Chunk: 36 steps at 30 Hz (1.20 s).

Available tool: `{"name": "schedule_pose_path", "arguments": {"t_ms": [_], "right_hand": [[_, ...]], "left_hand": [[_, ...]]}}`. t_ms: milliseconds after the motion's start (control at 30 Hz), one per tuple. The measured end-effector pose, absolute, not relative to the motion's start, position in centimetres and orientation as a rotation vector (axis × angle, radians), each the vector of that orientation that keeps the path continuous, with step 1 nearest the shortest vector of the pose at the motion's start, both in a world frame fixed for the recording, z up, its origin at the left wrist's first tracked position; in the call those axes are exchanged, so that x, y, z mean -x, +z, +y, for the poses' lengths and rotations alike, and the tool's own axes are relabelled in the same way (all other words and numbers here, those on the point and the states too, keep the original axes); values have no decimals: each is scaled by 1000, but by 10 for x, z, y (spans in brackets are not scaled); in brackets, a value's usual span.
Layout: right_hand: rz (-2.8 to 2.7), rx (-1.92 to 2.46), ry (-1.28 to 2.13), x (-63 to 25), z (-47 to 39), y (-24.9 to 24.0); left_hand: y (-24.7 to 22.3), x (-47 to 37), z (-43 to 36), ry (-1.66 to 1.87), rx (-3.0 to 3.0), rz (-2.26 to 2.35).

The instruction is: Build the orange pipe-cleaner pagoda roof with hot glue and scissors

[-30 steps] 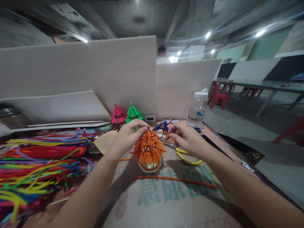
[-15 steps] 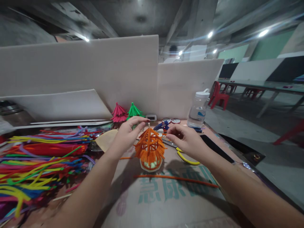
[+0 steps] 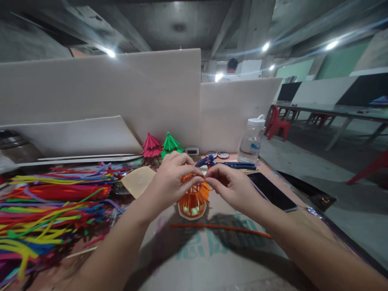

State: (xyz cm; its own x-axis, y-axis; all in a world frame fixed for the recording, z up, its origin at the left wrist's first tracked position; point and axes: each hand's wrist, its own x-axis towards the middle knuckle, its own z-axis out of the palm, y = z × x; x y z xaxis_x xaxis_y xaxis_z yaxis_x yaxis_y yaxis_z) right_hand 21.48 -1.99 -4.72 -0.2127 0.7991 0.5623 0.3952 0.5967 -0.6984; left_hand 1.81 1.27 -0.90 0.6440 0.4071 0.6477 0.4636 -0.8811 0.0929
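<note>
A small orange pagoda-like model (image 3: 194, 204) made of pipe cleaners stands upright on a pale base in front of me. My left hand (image 3: 177, 176) covers much of its roof, thumb and fingers pinched together. From the other side my right hand (image 3: 228, 184) pinches too, its fingertips touching or almost touching the left ones at the roof's right side. What sits between the fingertips is too small to make out. Nearer to me an orange pipe cleaner (image 3: 218, 227) lies across the printed board (image 3: 194, 270).
Colourful pipe cleaners (image 3: 60, 202) are heaped at left. Behind stand a pink model (image 3: 151, 145), a green model (image 3: 170, 144) and white panels (image 3: 100, 93). A blue glue gun (image 3: 206, 161), a water bottle (image 3: 251, 139) and a phone (image 3: 273, 192) lie to the right. A person (image 3: 232, 68) is beyond.
Both hands have come together over the orange model's roof, from being apart on either side of it. The yellow-handled scissors have gone out of sight near my right hand.
</note>
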Motion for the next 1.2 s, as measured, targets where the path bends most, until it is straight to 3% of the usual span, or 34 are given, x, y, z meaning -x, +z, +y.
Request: {"name": "schedule_pose_path", "arguments": {"t_ms": [300,1200], "right_hand": [[-1916,994,515,-214,-20,-44],[-1993,1208,392,-241,-6,-39]], "left_hand": [[-5,-5,19,-978,2874,-672],[-7,7,32,-1370,2695,-1056]]}}
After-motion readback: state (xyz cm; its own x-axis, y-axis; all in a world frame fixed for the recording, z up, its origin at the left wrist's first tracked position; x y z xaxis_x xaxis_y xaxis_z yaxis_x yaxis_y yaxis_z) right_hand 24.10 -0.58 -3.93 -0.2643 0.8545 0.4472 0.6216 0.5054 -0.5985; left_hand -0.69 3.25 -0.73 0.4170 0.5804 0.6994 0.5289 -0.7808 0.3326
